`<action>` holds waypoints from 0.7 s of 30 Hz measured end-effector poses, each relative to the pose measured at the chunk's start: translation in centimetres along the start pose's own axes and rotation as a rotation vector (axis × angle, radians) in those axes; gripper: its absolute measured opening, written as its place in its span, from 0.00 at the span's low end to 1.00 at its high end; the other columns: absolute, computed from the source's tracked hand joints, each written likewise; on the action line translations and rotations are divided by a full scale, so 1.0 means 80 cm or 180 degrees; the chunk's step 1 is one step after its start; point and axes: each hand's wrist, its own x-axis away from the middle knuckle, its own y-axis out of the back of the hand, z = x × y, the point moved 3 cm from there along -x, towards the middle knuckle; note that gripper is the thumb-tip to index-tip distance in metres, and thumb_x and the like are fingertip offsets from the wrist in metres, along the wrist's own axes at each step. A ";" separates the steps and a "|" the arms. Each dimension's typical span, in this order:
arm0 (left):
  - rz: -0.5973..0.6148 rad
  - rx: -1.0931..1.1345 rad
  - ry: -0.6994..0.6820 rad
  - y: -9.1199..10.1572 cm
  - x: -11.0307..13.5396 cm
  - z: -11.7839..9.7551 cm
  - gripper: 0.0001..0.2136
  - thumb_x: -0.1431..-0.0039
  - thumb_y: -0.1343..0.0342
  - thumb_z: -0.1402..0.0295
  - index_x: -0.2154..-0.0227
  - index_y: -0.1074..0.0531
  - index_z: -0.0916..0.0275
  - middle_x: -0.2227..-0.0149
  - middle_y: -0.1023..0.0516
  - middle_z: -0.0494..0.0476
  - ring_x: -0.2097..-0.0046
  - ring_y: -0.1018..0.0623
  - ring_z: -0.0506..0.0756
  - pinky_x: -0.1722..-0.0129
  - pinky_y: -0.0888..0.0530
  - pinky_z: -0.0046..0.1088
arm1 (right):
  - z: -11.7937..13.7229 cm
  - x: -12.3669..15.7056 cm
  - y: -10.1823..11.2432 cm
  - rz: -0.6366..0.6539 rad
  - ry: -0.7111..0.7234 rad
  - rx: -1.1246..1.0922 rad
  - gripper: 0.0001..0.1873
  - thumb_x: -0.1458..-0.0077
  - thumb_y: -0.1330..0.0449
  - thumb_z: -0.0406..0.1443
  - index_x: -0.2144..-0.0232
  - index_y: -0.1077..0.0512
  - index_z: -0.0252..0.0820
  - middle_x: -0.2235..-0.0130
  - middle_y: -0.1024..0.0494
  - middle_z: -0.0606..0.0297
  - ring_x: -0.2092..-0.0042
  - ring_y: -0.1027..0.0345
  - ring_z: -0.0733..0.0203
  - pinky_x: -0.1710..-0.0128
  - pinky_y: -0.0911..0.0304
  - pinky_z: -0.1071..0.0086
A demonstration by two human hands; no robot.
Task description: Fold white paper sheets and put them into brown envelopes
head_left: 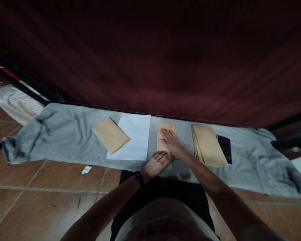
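On envelope (160, 147), right hand (172, 144); left hand (156, 164) at near edge; gaps alongside.

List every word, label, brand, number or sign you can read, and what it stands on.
Nothing can be read.
Brown envelope overlapping the white paper: faint reddish marks near its top, too small and blurred to read.
Phone: dark screen, no legible text.
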 end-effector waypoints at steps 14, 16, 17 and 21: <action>-0.0175 -0.0127 -0.0097 -0.003 0.000 0.003 0.15 0.35 0.49 0.75 0.47 0.31 0.62 0.47 0.22 0.60 0.43 0.24 0.58 0.41 0.30 0.37 | 0.036 0.052 0.020 0.0108 0.0553 -0.0290 0.24 0.29 0.53 0.36 0.33 0.40 0.47 0.32 0.39 0.64 0.31 0.47 0.60 0.30 0.52 0.54; -0.0205 -0.0134 -0.0118 -0.002 -0.001 0.003 0.14 0.36 0.48 0.76 0.48 0.30 0.63 0.49 0.21 0.61 0.45 0.23 0.59 0.42 0.29 0.39 | 0.039 0.068 0.023 0.0085 0.0445 -0.0407 0.23 0.28 0.55 0.36 0.35 0.38 0.52 0.33 0.36 0.69 0.32 0.45 0.64 0.30 0.51 0.57; -0.0221 -0.0132 -0.0124 -0.001 -0.001 0.004 0.13 0.36 0.48 0.76 0.49 0.30 0.64 0.50 0.21 0.61 0.45 0.23 0.59 0.42 0.28 0.39 | 0.040 0.078 0.024 0.0064 0.0375 -0.0469 0.22 0.27 0.56 0.36 0.35 0.38 0.52 0.34 0.34 0.69 0.32 0.44 0.66 0.30 0.51 0.59; -0.0298 -0.0077 -0.0135 0.003 -0.003 0.004 0.12 0.36 0.49 0.77 0.51 0.29 0.65 0.50 0.21 0.63 0.45 0.23 0.59 0.42 0.28 0.39 | 0.046 0.121 0.032 -0.0221 0.0139 -0.0586 0.22 0.28 0.55 0.38 0.36 0.36 0.48 0.36 0.31 0.65 0.34 0.40 0.65 0.32 0.46 0.60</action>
